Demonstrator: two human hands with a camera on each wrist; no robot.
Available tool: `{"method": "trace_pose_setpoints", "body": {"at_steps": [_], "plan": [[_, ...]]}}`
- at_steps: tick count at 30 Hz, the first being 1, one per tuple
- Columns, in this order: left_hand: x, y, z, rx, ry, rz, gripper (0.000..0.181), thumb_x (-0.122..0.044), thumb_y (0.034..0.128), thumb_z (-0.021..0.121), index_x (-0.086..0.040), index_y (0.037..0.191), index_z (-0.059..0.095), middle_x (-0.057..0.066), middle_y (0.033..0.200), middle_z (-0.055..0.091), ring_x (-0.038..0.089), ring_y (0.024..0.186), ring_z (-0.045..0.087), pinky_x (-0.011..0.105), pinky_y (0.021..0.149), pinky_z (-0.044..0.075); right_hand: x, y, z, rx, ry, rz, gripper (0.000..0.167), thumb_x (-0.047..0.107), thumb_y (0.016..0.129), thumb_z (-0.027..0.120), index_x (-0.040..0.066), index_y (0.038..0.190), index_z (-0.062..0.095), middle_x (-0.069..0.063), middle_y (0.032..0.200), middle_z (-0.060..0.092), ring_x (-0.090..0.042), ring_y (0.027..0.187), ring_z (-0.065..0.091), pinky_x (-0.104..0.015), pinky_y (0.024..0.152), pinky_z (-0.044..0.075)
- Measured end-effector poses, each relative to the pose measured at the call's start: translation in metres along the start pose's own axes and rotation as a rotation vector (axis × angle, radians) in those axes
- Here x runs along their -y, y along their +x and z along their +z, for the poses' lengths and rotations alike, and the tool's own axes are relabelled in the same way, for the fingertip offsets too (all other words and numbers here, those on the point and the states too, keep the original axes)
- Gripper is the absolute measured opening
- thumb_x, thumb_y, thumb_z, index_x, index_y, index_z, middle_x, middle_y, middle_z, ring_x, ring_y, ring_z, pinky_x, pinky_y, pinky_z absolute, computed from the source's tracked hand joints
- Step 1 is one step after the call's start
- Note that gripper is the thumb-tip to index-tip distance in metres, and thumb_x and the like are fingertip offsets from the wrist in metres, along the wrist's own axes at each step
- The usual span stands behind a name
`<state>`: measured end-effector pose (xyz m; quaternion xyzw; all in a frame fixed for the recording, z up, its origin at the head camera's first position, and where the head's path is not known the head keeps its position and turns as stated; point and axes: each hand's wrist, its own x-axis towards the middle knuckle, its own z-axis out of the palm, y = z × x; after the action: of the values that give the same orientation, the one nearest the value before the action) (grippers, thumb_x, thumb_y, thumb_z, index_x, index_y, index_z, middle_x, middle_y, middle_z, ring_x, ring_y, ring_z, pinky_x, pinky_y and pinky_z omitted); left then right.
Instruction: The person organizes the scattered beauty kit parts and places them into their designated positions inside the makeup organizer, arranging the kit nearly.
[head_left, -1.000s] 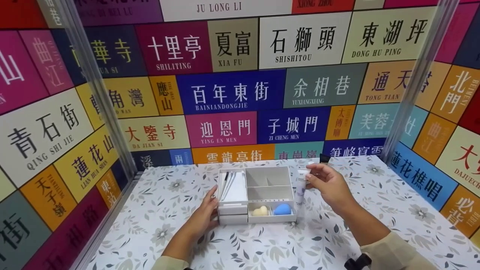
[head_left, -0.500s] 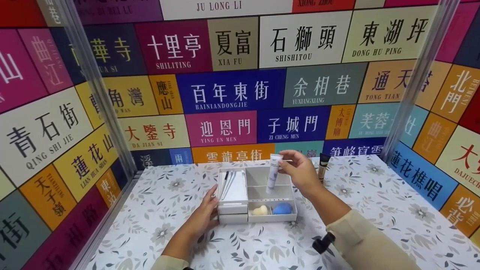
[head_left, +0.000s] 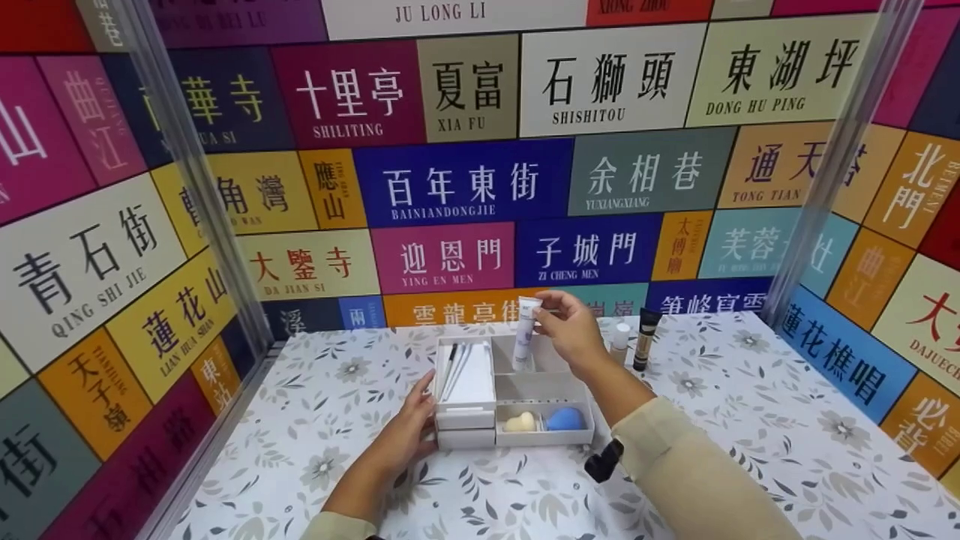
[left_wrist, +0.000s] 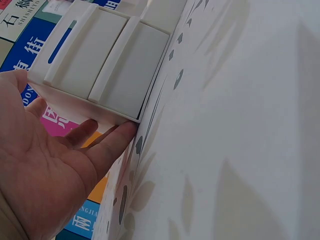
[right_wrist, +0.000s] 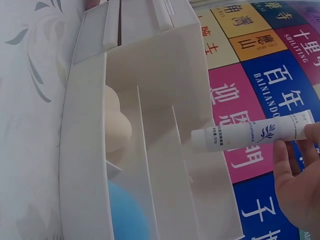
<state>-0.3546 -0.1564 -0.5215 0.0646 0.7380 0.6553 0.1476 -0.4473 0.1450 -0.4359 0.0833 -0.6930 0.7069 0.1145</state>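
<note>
On the table stands a white desktop organizer [head_left: 466,438] with two small drawers at its front left. My left hand [head_left: 409,424] rests against its left side; in the left wrist view the extended fingers [left_wrist: 112,147] touch the side wall. My right hand [head_left: 574,330] pinches a white squeeze tube [head_left: 525,336] by its flat end, cap downward, over the back compartments. In the right wrist view the tube's cap [right_wrist: 198,141] hangs at the compartment opening. A cream makeup sponge [head_left: 519,421] and a blue one [head_left: 565,418] lie in the front compartments.
Several thin sticks, one dark, lie in the organizer's left tray [head_left: 472,371]. Right of the organizer, a black tube [head_left: 645,341] and a small white-capped bottle [head_left: 621,341] stand on the floral tablecloth [head_left: 720,435]. Colourful sign-covered walls [head_left: 465,180] close off the back and sides.
My right hand has carried the white tube from the organizer's right side leftward, over its back compartments. The white-capped bottle and black tube are now in fuller view. My left hand stays put.
</note>
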Motion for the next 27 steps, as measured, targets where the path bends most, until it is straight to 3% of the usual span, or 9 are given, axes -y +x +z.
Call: {"method": "trace_pose_setpoints", "body": {"at_steps": [9, 16, 27], "plan": [[0.0, 0.0, -0.001, 0.0, 0.006, 0.004, 0.061, -0.056, 0.1126, 0.037, -0.051, 0.169, 0.015, 0.018, 0.18, 0.017, 0.049, 0.161, 0.032, 0.064, 0.125, 0.04, -0.026, 0.005, 0.016, 0.058, -0.06, 0.056, 0.029, 0.002, 0.099, 0.071, 0.001, 0.128, 0.07, -0.012, 0.116, 0.069, -0.019, 0.099, 0.069, -0.033, 0.088, 0.066], [-0.002, -0.002, 0.0, -0.006, 0.002, 0.004, 0.062, -0.055, 0.1125, 0.038, -0.049, 0.169, 0.015, 0.014, 0.181, 0.014, 0.048, 0.161, 0.032, 0.063, 0.125, 0.039, -0.045, -0.001, 0.025, 0.054, -0.089, 0.078, 0.029, 0.0, 0.097, 0.072, -0.002, 0.126, 0.071, -0.012, 0.111, 0.071, -0.017, 0.094, 0.07, -0.032, 0.082, 0.066], [-0.002, -0.001, 0.001, -0.016, 0.003, -0.011, 0.061, -0.056, 0.112, 0.039, -0.051, 0.169, 0.017, 0.015, 0.18, 0.018, 0.047, 0.162, 0.03, 0.064, 0.127, 0.037, -0.052, -0.007, 0.035, 0.061, -0.088, 0.082, 0.027, 0.0, 0.098, 0.072, 0.0, 0.124, 0.072, -0.011, 0.111, 0.07, -0.019, 0.098, 0.07, -0.037, 0.085, 0.067]]}}
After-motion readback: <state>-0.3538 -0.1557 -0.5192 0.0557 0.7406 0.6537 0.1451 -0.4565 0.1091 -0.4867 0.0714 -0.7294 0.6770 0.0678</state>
